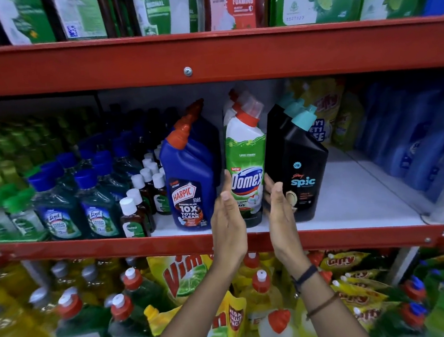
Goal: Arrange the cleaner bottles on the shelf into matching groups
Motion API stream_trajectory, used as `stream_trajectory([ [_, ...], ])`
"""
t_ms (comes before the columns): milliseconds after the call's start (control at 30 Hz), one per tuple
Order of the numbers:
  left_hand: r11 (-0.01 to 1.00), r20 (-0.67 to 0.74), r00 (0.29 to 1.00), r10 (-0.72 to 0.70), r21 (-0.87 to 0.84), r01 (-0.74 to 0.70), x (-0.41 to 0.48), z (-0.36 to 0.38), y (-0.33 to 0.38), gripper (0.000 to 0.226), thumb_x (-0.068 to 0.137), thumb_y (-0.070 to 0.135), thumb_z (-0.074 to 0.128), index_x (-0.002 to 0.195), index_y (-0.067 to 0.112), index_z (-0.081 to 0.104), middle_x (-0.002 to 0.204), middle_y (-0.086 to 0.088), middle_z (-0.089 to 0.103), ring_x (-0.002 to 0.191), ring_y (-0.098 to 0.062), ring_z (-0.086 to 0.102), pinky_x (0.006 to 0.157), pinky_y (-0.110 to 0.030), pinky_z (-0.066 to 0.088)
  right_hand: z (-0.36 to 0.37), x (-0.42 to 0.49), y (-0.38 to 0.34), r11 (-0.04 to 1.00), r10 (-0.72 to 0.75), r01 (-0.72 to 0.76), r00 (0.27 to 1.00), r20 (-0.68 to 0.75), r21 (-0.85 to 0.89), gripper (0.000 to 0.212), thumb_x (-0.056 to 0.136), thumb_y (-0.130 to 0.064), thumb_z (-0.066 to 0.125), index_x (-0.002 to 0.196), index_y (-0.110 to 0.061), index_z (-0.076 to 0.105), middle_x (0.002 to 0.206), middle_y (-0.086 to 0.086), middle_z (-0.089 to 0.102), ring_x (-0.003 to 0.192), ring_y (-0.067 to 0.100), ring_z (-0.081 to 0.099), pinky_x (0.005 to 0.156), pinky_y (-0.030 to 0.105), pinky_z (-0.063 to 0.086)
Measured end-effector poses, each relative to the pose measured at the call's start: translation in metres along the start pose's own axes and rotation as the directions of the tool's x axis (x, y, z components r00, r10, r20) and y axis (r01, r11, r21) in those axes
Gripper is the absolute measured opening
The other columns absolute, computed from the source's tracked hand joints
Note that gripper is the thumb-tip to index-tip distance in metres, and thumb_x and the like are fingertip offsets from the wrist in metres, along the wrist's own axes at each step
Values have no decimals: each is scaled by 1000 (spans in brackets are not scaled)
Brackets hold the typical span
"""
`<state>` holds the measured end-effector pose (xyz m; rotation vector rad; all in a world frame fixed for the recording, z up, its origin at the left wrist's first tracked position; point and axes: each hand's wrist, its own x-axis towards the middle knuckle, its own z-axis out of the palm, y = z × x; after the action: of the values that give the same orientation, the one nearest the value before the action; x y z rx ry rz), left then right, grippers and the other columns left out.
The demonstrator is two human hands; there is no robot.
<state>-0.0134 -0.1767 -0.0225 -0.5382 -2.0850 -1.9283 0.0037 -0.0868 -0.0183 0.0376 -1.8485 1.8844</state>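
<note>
- Your left hand [227, 221] and right hand [279, 211] are flanking the Domex bottle [246, 163], palms open, fingertips touching, neither gripping.
- Harpic bottle [189, 176] is standing left, Spic bottle [300, 167] right.

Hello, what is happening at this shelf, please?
A person is sorting cleaner bottles on the middle shelf. Both open hands, left and right, flank the upright Domex bottle, fingertips touching its sides. It stands between the Harpic bottle and the Spic bottle, each fronting a row of its kind.

Two blue Harpic bottles [189, 179], three white Domex bottles [245, 161], three black Spic bottles [300, 167], two hands [227, 221].
</note>
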Motion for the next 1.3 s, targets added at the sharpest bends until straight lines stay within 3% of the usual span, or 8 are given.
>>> stream_trajectory([
  [200,997,-35,999,24,-72,-27,-6,-3,1,73,74,85,9,137,54,28,151,17,36,138,0,33,117,-38,30,7,-14,0,995,-40,38,999,-21,-94,87,67,-89,24,141,-44,18,136,-36,32,118,-30,31,101,5,33],
  [333,966,-207,967,147,-179,-185,-15,-19,3,57,86,73,18,134,50,36,148,17,39,139,-2,33,115,-28,29,30,-39,5,958,-256,231,955,-148,-168,82,81,-75,25,139,-19,37,139,-16,36,123,-25,28,93,-4,28],
  [433,956,-315,932,178,-168,-239,-7,-39,4,57,89,69,15,139,45,29,155,14,29,140,5,26,110,-10,23,50,-42,11,969,-225,218,973,-51,-112,74,82,-74,26,139,-28,37,146,-10,37,134,-5,33,106,11,32],
  [533,987,-331,937,115,-67,-145,11,-59,-1,58,85,72,9,138,51,20,158,15,18,136,21,13,103,3,14,73,-32,12,986,-97,102,994,38,-131,74,71,-86,21,136,-50,22,154,-18,24,137,-13,22,109,7,23],
  [700,999,-250,968,25,-18,-30,17,-81,-18,60,84,73,9,139,53,21,157,17,23,144,-2,19,120,-38,22,95,-22,19,995,-17,17,1000,4,-96,78,64,-91,21,132,-53,21,156,-14,23,141,-2,23,119,33,24],
  [967,1000,-178,984,7,-18,-10,16,-94,-20,69,79,80,10,140,51,26,154,13,31,141,-6,30,116,-43,31,99,-15,26,998,-25,23,999,-46,-55,58,72,-85,27,122,-59,37,150,-10,40,137,3,37,116,43,32],
  [1200,1000,-178,984,-8,28,13,17,-96,-20,67,80,79,6,140,54,21,155,6,33,141,-14,33,113,-51,35,101,-19,18,993,-30,25,998,-46,-118,44,83,-67,24,124,-54,30,122,-39,40,110,-30,39,90,0,35],
  [1300,999,-194,981,4,43,5,13,-93,-16,73,79,80,7,143,48,22,156,8,30,142,-12,30,114,-50,32,99,-19,13,992,-40,36,999,-34,-117,44,79,-76,27,119,-59,33,124,-40,40,116,-26,39,94,2,35],
])
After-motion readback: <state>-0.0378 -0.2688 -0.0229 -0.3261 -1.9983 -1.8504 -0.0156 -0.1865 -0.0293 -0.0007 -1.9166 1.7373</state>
